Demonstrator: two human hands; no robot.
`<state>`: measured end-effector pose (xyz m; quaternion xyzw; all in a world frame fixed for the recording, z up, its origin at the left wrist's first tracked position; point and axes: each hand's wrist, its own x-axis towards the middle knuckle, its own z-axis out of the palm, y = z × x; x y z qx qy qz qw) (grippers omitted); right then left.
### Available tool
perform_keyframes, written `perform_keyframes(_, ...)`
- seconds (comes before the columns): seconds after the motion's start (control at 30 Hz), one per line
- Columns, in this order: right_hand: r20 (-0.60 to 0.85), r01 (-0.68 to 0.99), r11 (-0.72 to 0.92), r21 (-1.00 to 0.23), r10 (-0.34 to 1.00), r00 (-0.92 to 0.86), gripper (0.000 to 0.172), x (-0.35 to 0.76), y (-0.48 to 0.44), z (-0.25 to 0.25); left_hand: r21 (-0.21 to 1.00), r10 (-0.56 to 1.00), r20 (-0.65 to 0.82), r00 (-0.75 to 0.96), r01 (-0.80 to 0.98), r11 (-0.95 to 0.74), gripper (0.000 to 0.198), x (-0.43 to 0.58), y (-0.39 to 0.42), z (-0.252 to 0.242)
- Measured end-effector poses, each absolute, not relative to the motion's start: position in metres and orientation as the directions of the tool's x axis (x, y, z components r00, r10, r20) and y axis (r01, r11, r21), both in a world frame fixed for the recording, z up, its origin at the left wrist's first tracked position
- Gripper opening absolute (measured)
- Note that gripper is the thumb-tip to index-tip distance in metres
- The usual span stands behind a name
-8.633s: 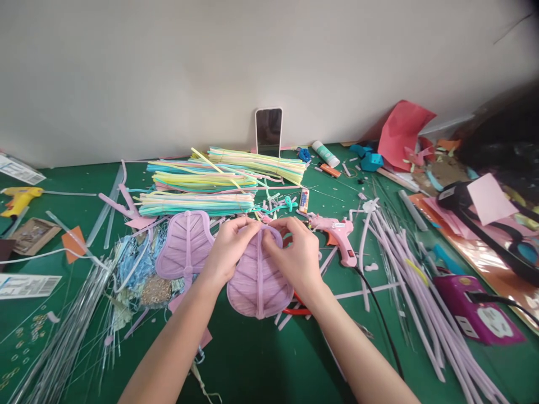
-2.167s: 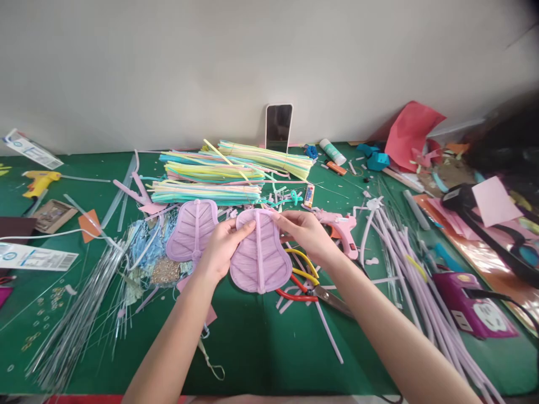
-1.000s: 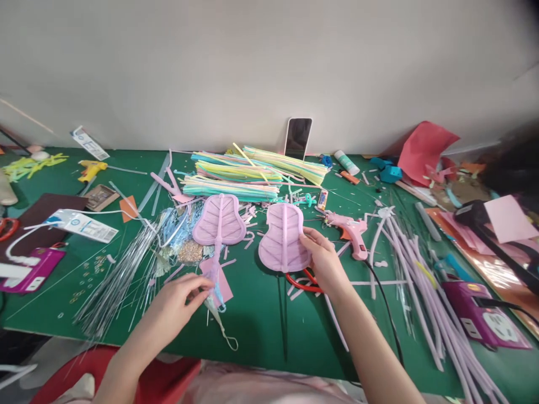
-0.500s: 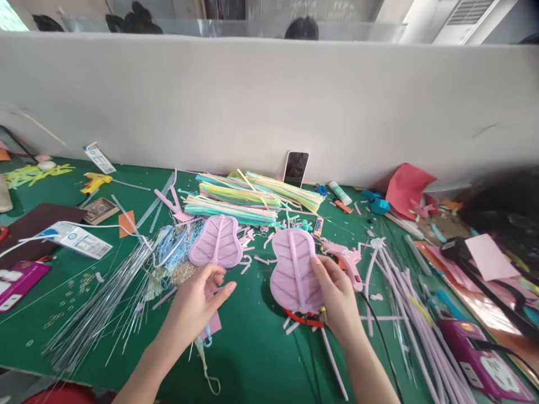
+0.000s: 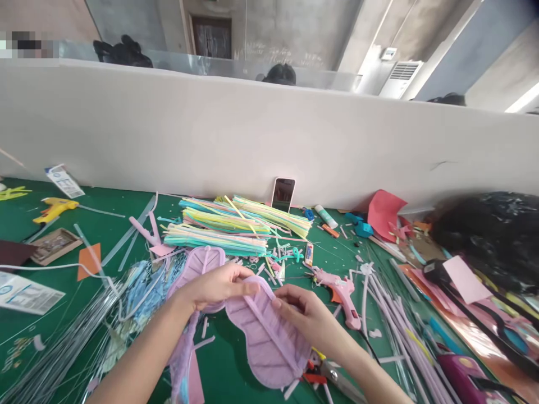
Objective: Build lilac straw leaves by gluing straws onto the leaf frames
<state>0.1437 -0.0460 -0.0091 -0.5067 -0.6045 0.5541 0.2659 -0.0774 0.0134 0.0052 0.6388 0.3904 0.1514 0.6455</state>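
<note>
A lilac wing-shaped piece with ribs [image 5: 269,342] is tilted above the table between my two hands. My left hand [image 5: 227,289] pinches its upper left end between thumb and fingers. My right hand [image 5: 305,314] grips the upper right edge, thumb on the face. Behind my left hand lies a second lilac wing piece [image 5: 206,259], partly covered by the hand. Below my left wrist a lilac fuzzy strip [image 5: 183,348] shows, partly hidden by the arm. Beside my right hand rests a pink glue gun [image 5: 339,289]. Scissors [image 5: 339,381] lie under my right forearm.
Pastel pipe cleaner bundles [image 5: 227,224] lie at the back before a phone [image 5: 283,193] leaning on the white partition [image 5: 202,134]. Silver wires [image 5: 63,342] spread left, lilac stems [image 5: 400,314] right. A yellow glue gun [image 5: 56,209] and a black bag [image 5: 492,241] stand farther out.
My left hand has moved right onto the wing piece, which it now grips too. The piece has tilted over and come lower. The camera view has tipped upward.
</note>
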Motion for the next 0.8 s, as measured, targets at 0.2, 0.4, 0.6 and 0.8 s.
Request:
perform_keyframes(0.2, -0.149, 0.552, 0.092, -0.829, 0.914, -0.377, 0.032, 0.141, -0.003, 0.014, 0.932, 0.543, -0.336, 0.77, 0.354, 0.075, 0.041, -0.088, 0.025, -0.002)
perform_keyframes(0.4, 0.068, 0.738, 0.487, -0.468, 0.852, -0.519, 0.036, 0.073, 0.066, 0.019, 0.901, 0.481, -0.373, 0.793, 0.433, -0.015, 0.042, -0.088, 0.025, -0.005)
perform_keyframes(0.6, 0.004, 0.749, 0.628, -0.211, 0.767, -0.642, 0.066, 0.014, 0.111, -0.014, 0.872, 0.509, -0.403, 0.76, 0.488, -0.039, 0.038, -0.088, 0.028, -0.006)
perform_keyframes(0.8, -0.067, 0.866, 0.489, -0.106, 0.865, -0.497, 0.035, 0.032, 0.146, -0.001, 0.891, 0.494, -0.391, 0.776, 0.455, -0.009, 0.039, -0.092, 0.03, -0.005)
